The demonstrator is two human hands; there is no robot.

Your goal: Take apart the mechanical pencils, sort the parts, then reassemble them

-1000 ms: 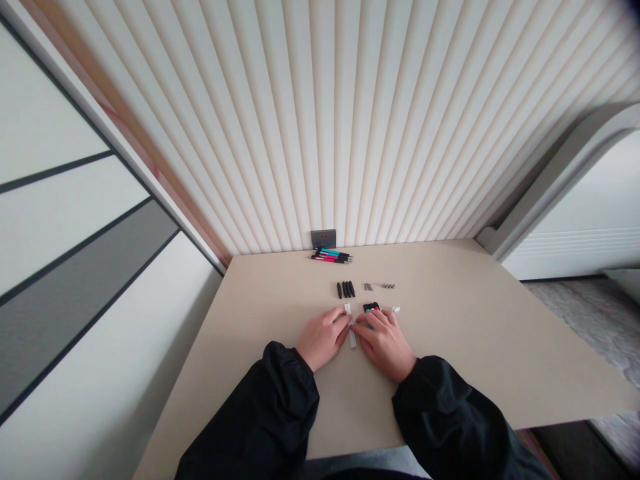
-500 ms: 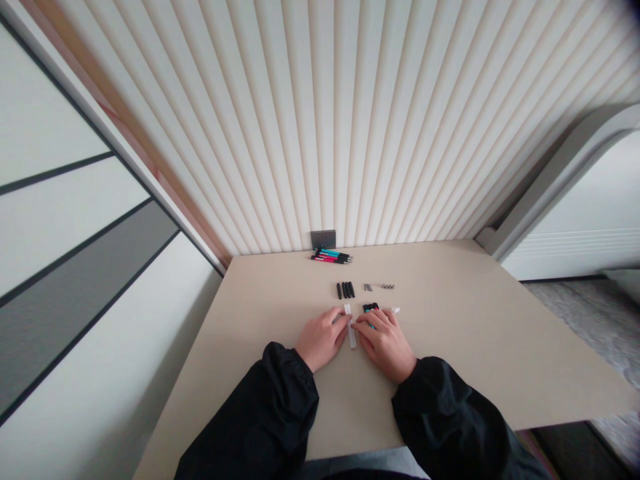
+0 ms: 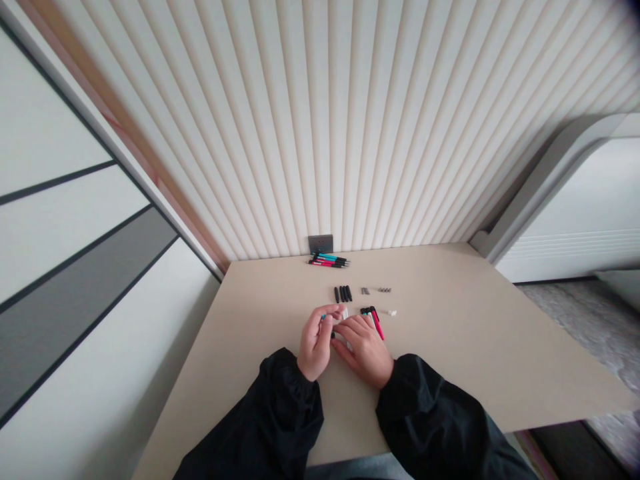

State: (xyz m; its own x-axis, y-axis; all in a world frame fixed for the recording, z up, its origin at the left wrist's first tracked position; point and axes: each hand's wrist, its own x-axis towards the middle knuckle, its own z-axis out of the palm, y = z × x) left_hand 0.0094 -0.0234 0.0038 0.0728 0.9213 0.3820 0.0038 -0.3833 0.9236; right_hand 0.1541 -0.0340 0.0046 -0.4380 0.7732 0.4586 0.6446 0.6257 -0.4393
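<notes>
Hold the teal pen piece (image 3: 324, 317) pinched firmly in the left hand (image 3: 316, 343), steadied squarely by the right hand (image 3: 364, 348) (grip there not discernible), over the table's (image 3: 450, 347) middle.

The 2 black sleeves (image 3: 280, 417) come in from the bottom edge and converge toward the middle, so that the hands meet fingertip to fingertip. The left hand (image 3: 315, 341) stands on its outer edge with the palm turned to the right, fingers curled over and the thumb drawn in toward them in a pinch. The right hand (image 3: 365, 347) lies palm down, knuckles up, its fingers stretched leftward to the left hand's fingertips; whether they grip cannot be told.
</notes>
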